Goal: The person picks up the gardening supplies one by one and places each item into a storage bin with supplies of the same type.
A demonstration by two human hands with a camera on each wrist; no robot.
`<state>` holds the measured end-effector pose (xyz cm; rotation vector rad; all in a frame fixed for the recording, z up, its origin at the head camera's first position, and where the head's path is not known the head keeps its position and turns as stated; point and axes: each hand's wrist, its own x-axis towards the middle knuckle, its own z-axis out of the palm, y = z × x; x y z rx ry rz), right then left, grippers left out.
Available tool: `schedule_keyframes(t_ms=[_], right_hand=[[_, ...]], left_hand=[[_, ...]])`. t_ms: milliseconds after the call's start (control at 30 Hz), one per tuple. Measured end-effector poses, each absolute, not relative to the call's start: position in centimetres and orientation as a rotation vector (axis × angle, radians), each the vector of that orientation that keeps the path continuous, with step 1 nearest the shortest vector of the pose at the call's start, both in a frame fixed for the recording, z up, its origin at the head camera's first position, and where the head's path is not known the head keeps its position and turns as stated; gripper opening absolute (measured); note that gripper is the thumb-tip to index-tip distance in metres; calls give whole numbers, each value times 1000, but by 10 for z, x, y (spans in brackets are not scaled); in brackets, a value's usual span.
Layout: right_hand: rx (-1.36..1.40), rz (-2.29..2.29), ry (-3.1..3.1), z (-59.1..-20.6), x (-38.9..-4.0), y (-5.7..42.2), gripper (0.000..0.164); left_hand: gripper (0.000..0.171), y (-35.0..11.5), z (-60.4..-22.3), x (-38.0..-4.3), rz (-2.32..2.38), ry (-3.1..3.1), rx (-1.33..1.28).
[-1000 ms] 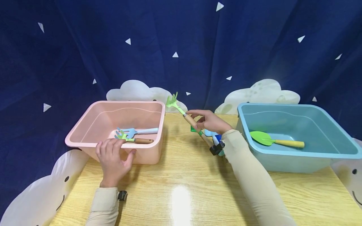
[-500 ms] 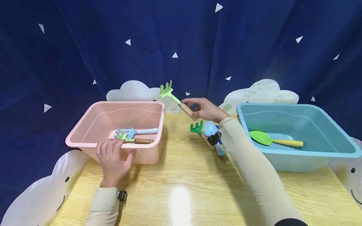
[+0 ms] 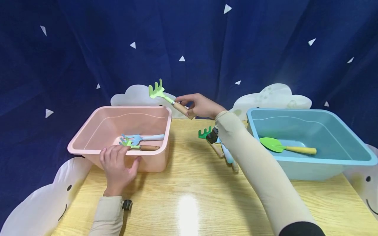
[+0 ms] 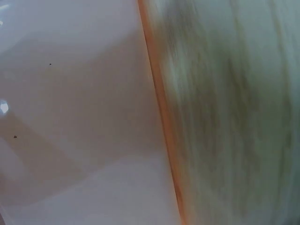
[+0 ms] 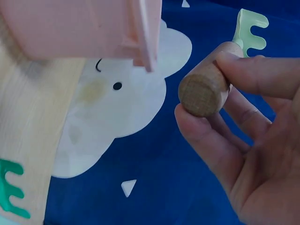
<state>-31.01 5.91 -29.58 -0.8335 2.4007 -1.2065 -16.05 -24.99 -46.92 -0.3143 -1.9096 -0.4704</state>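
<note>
My right hand [image 3: 203, 105] pinches the wooden handle of a light green hand rake [image 3: 183, 109], held in the air behind the table's far edge. Its tines point up and left, close to the pink bin's back right corner. In the right wrist view, thumb and fingers grip the handle [image 5: 201, 93] near its butt end. My left hand [image 3: 118, 167] holds the front rim of the pink bin [image 3: 85, 152], fingers hooked over it. Inside that bin lie a light blue fork [image 3: 150, 137] and another green rake with a brown handle [image 3: 149, 147]. The left wrist view shows only bin wall and wood.
A blue bin [image 3: 313, 160] stands at the right, holding a green trowel with a yellow handle [image 3: 299, 149]. Between the bins, a dark green rake [image 3: 217, 149] and a light blue tool [image 3: 227, 154] lie on the table [image 3: 189, 183], partly hidden by my right arm.
My right hand has lifted the light green rake from among the tools between the bins and carried it up and left. The left hand has stayed on the pink bin's rim.
</note>
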Motion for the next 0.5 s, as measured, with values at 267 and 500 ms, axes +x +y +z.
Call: schedule_keyframes(t_ms=[267, 500], right_hand=[[-858, -1161, 2322, -278, -310, 20, 76], [-828, -1129, 2227, -273, -310, -8, 75]], left_hand=[[48, -250, -469, -162, -467, -1887, -321], [48, -252, -470, -163, -464, -1881, -320]])
